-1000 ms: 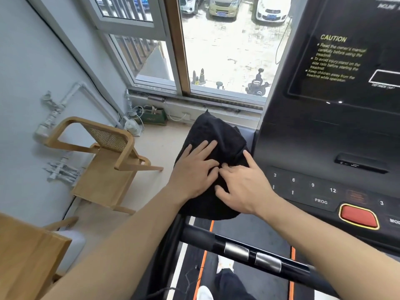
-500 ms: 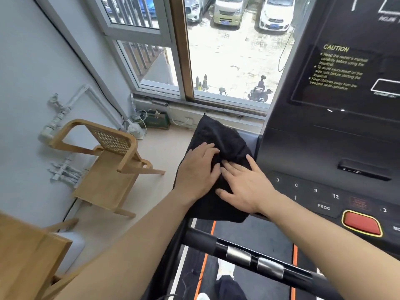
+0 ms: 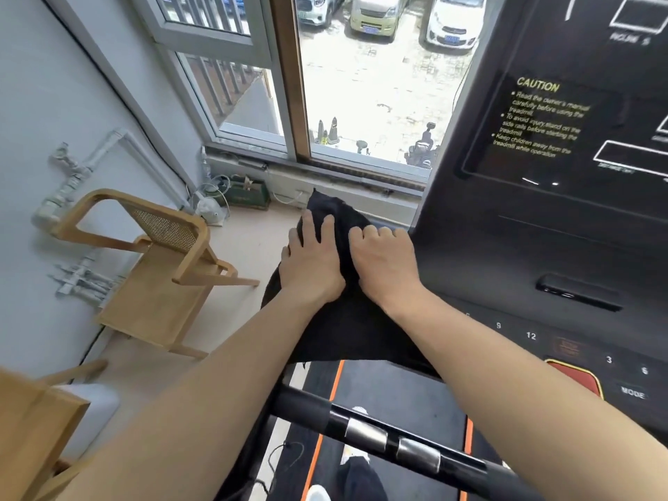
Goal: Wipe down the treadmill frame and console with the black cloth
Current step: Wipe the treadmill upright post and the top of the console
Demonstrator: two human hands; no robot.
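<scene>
In the head view the black cloth (image 3: 347, 327), looking soft, light and limp, is lying draped over the left corner of the console (image 3: 506, 247), the left grip (image 3: 312, 265) pressing it flat-fingered while the right grip (image 3: 385, 263) is, seemingly, bunching a fold under curled fingers, likely the surest hold.

Tight right, open left
Console (image 3: 506, 247) walls the right; handlebar (image 3: 390, 441) crosses below (floor (image 3: 251, 244) beside chair (image 3: 159, 301) open).

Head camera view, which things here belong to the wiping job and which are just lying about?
Job: black cloth, treadmill console, handlebar, left hand pressing the cloth, right hand gripping it.
Lying about: wooden chair, wall pipes, green box.
</scene>
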